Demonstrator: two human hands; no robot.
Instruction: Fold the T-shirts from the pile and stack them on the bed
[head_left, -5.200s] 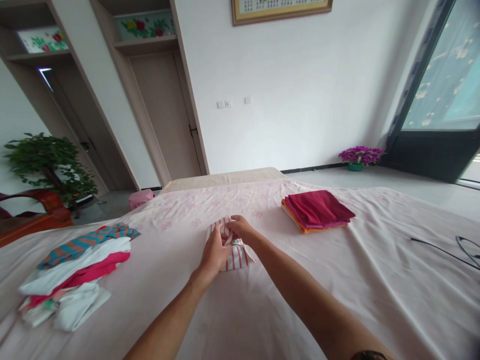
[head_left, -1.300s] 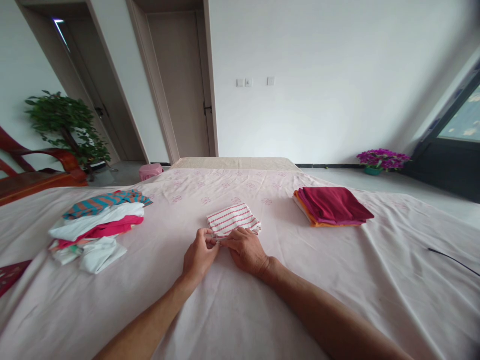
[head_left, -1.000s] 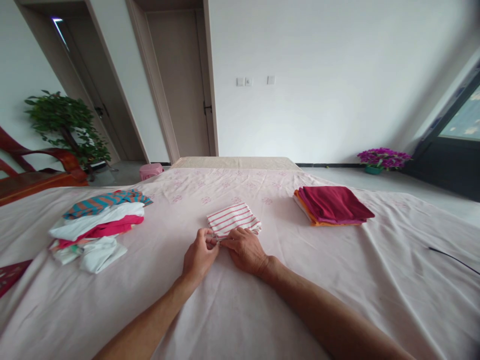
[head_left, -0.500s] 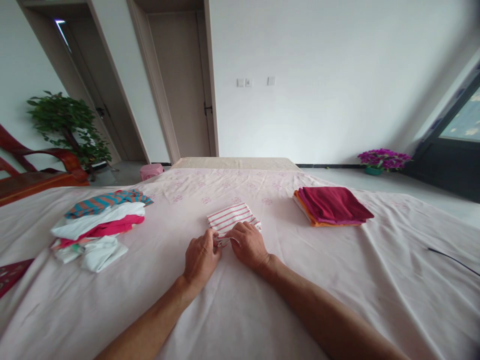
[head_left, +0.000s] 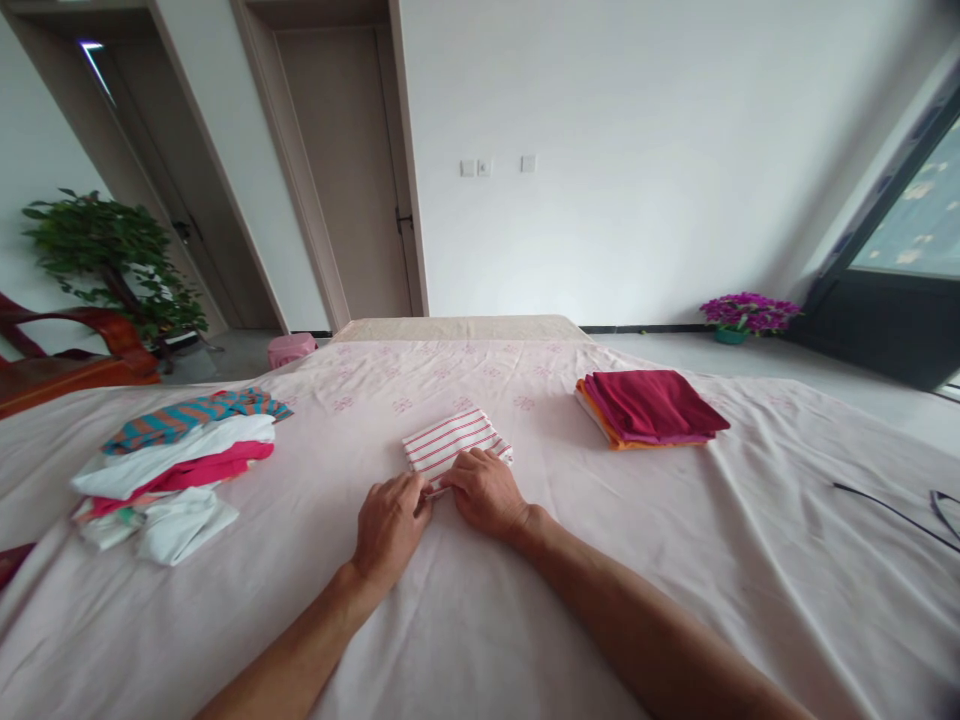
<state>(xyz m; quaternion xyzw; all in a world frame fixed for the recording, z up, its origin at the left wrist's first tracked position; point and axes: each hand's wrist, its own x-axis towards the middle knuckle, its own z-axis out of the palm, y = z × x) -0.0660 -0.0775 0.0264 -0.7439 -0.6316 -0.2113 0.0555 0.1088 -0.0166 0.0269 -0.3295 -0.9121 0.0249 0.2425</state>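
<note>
A small folded garment, white with red stripes, lies flat on the pale pink sheet in front of me. My left hand is closed, pinching the garment's near left edge between thumb and fingers. Beside it, my right hand rests on the near right part, fingers curled and pressed onto the cloth at the same edge. The fingertips of both hands nearly meet, and they cover part of the near edge. I cannot make out what kind of garment it is.
To the right sits a neat stack of folded cloths, dark red on top. On the left is a loose clothes pile. Black-framed glasses lie at the right edge. Beyond stand a pink stool, a wooden chair and potted flowers.
Since the oldest frame the striped garment has been turned over or refolded into a flat packet, its stripes running sideways. Lately my left hand has rolled palm-down at its near edge; the view shifted slightly.
</note>
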